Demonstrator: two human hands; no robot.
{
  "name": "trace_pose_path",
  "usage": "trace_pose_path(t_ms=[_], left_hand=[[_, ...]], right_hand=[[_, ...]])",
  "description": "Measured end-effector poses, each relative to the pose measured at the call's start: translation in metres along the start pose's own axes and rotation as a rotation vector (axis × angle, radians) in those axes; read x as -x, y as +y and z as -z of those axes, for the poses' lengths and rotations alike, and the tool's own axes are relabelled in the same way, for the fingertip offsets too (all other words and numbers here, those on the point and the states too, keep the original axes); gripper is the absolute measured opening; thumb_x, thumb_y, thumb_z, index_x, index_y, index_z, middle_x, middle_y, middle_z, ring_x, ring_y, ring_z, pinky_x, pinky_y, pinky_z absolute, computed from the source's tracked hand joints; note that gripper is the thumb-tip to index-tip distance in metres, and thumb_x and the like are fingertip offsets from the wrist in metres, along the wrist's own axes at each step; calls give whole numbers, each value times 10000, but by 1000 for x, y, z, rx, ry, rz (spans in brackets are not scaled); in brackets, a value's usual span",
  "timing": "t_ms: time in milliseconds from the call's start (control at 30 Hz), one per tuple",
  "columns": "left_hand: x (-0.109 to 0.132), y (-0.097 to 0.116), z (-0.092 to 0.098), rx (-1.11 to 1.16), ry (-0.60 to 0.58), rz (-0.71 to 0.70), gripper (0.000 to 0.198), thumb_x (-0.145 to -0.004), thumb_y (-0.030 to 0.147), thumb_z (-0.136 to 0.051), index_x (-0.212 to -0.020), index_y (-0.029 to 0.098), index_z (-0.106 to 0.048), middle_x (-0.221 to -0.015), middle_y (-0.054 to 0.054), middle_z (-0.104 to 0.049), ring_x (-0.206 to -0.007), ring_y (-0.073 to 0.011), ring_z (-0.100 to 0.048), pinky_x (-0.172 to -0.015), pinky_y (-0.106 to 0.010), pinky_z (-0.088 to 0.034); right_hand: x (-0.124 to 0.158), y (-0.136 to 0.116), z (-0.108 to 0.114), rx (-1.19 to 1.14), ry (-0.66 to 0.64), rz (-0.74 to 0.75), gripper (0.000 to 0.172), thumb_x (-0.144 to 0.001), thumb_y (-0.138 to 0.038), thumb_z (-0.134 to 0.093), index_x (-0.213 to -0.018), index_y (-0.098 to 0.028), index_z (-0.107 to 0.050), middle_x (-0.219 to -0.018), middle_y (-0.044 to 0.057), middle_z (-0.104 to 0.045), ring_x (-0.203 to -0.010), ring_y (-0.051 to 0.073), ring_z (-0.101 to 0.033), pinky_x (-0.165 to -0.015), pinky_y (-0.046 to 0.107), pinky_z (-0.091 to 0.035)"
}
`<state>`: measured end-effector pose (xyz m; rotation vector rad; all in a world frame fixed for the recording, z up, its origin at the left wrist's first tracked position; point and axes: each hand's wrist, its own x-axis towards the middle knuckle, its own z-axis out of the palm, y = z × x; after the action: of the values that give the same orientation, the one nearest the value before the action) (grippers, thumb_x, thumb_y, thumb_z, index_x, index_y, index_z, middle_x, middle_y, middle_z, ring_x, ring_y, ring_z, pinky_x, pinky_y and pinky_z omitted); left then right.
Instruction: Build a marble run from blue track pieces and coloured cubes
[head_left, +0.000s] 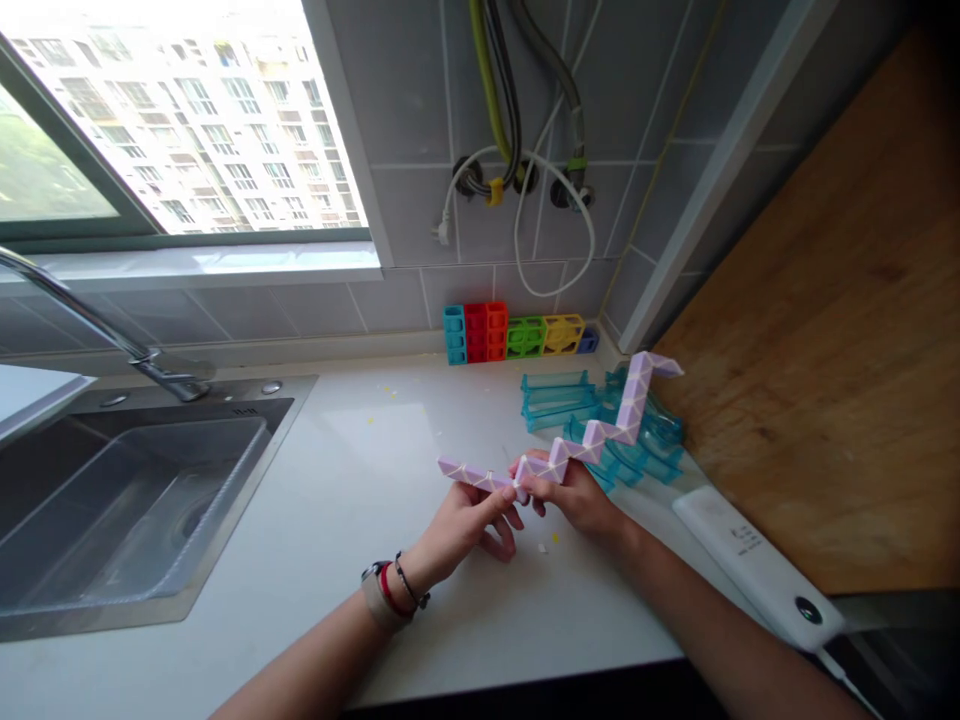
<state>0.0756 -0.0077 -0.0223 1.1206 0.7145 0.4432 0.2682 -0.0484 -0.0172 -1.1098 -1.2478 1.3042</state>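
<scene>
A pale purple and white snake puzzle [592,440] is held above the counter in both hands. Its left stretch runs nearly straight, while the longer right part zigzags up and bends over at the far end. My left hand [474,520] is closed on the straight part, thumb on top near the middle joint. Just right of that joint, my right hand [574,492] pinches the zigzag part. The hands almost meet there, and some fingers are hidden behind the puzzle. Translucent teal plastic pieces [555,400] lie on the counter behind my right hand.
Colourful plastic blocks [487,333] line the tiled wall. At the left is a sink [292,410] with a faucet [97,315]. A white power strip-like device [757,565] lies by the wooden board [825,330] at right. Cables [592,240] hang above. Tiny yellow scraps dot the counter [300,600].
</scene>
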Motion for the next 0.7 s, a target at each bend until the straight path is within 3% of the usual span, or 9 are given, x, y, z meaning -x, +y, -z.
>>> trace_pose_path(t_ms=[200, 433, 533, 700], left_hand=[[-3, 11, 11, -74, 123, -108, 484, -804, 591, -732, -873, 116, -673, -686, -39, -651, -514, -139, -642, -445, -225, -542], [-3, 1, 15, -149, 84, -200, 398, -831, 512, -748, -819, 153, -577, -543, -21, -655, -462, -152, -635, -459, -221, -501], [-2, 0, 13, -60, -5, -133, 443, -861, 559, -696, -736, 152, -576, -481, -7, -594, -479, -173, -651, -474, -235, -509], [2, 2, 9, 258, -200, 102, 525, -847, 601, -685, -616, 142, -575, -431, 17, -498, -486, -200, -653, -491, -328, -593]], right_hand=[[4, 2, 4, -111, 24, -41, 354, -798, -439, -785, -1017, -171, -714, -823, 45, -686, -756, 196, -643, -577, 286, -523], [6, 8, 9, -95, 8, -94, 349, -714, -337, -888, -987, -182, -736, -771, -5, -669, -714, 146, -612, -682, 278, -504], [6, 5, 13, -46, -24, -70, 331, -711, -331, -893, -975, -189, -752, -854, 14, -708, -797, 169, -647, -735, 290, -519], [7, -1, 21, -56, -145, 69, 340, -703, -255, -902, -1014, -209, -772, -1074, 78, -764, -1003, 235, -703, -877, 370, -559]])
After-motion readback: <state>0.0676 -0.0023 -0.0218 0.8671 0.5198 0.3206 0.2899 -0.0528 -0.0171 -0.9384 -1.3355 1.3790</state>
